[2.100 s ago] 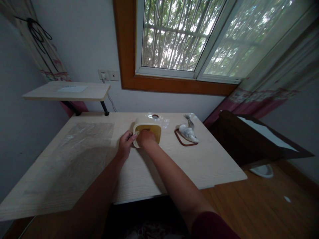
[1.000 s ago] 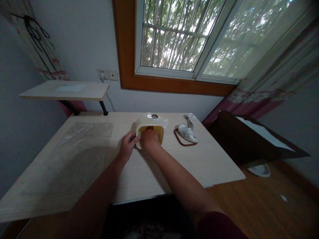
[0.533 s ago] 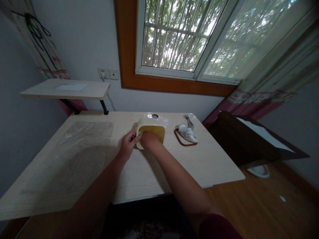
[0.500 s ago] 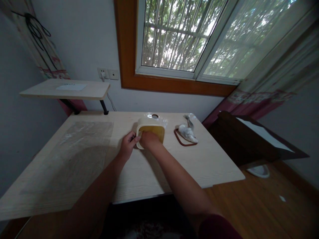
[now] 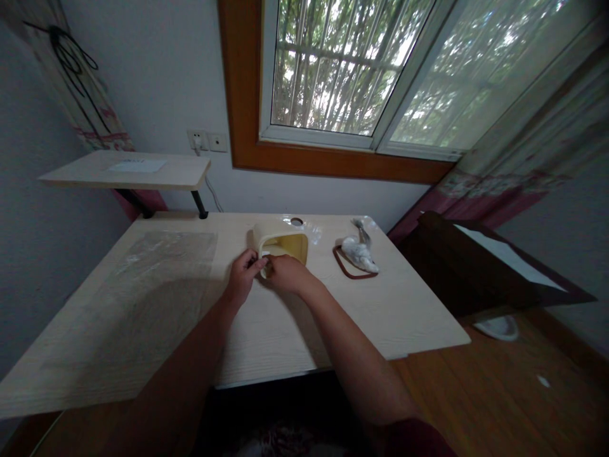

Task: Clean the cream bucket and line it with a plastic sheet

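Item: cream container (image 5: 298, 246), one, yellowish inside. Lies on its side on the desk (image 5: 409, 311), toward the far edge and around mid-width, open mouth facing the person at the near edge.

Item: left hand (image 5: 244, 274). Fingers closed at the mouth's left side, thumb over the rim; seems to pinch the container's wall.

Item: right hand (image 5: 287, 273). Fingers curled at the mouth's lower left corner, close by the left thumb. Their tips are hidden from where I stand; cannot tell how far they part or whether anything is held.

Item: reddish-brown loop (image 5: 343, 271), near the far right corner, with a whitish crumpled bundle (image 5: 358, 252) partly over it.

Item: clear plastic sheet (image 5: 162, 279), flat along the left side, well apart from the hands.

Handling note, by my judgement: the left grip is best firm but light, so the wall neither slides nor bends; the right fingers do best with small, even movements along the rim, the container's underside resting squarely on the desk.
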The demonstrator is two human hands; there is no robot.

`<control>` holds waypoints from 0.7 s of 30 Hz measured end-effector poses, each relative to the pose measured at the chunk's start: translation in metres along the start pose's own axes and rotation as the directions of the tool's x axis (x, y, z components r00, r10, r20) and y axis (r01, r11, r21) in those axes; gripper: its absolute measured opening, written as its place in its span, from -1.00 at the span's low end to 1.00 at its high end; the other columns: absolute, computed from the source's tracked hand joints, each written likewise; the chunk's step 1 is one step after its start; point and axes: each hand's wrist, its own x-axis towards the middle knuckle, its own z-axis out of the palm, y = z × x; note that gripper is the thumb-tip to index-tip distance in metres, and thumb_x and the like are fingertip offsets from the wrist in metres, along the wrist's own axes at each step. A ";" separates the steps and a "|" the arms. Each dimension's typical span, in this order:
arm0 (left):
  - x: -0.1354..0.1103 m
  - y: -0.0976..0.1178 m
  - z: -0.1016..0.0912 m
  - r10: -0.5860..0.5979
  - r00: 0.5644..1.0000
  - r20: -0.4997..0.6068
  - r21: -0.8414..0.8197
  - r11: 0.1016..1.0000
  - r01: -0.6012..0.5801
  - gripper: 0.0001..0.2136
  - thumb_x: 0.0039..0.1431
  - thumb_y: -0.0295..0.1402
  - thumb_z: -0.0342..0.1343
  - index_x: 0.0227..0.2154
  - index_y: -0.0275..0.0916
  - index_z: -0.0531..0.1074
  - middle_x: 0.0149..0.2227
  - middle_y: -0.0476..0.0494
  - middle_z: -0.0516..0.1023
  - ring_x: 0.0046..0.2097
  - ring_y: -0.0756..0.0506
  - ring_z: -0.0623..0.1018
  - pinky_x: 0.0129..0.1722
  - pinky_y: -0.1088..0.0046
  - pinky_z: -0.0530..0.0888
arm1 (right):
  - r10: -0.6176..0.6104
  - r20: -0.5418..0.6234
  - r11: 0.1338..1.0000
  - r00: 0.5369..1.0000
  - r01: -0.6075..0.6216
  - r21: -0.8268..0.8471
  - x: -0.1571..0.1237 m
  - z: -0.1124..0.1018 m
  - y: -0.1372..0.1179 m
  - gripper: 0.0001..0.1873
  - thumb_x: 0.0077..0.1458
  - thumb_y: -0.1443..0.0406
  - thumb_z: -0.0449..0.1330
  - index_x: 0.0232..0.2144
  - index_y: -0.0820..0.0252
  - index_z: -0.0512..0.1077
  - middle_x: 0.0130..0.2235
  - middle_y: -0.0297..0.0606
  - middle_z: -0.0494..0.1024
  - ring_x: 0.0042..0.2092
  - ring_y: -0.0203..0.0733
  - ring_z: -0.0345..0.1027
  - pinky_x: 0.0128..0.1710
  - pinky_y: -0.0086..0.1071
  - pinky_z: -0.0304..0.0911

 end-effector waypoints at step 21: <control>0.002 -0.001 -0.005 -0.053 0.997 -0.058 -0.062 0.997 0.049 -0.67 0.12 -0.11 0.23 -0.51 -0.20 0.26 -0.53 0.07 0.24 -0.45 0.00 0.28 -0.44 0.49 0.22 | 0.031 -0.006 0.998 1.000 -0.031 -0.048 -0.022 -0.002 -0.011 -0.65 0.27 0.22 0.10 0.03 0.20 0.49 -0.07 0.02 0.63 -0.03 0.03 0.55 -0.06 -0.26 0.37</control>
